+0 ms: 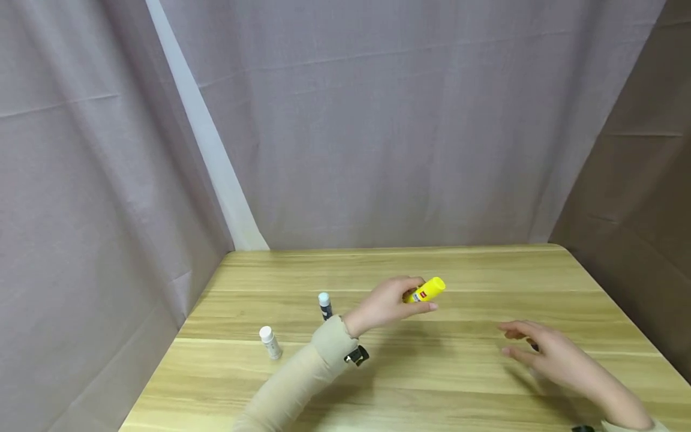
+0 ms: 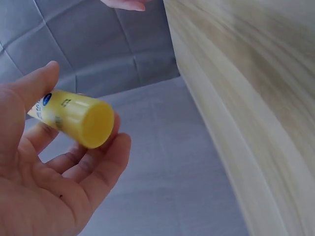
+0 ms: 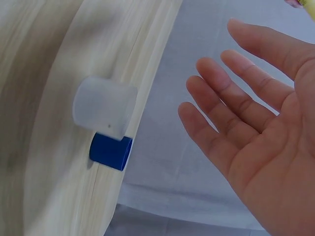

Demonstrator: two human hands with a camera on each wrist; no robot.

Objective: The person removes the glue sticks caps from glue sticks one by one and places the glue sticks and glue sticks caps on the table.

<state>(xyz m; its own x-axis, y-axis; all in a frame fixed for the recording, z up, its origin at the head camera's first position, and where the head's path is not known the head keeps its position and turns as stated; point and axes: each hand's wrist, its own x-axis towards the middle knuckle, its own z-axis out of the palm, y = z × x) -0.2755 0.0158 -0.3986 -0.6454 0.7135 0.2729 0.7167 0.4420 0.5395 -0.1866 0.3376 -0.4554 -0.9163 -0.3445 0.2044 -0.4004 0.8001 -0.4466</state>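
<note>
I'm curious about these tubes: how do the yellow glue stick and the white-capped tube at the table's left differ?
The yellow glue stick is bright yellow with a red mark; the white-capped tube is white and greyish.
The yellow glue stick is tilted, held by the left hand; the white-capped tube stands on the table, untouched.
Both are roughly cylindrical.

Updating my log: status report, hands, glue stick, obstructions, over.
Left fingers grip yellow glue stick. Right fingers empty. Left sleeve partly hides dark tube.
</note>
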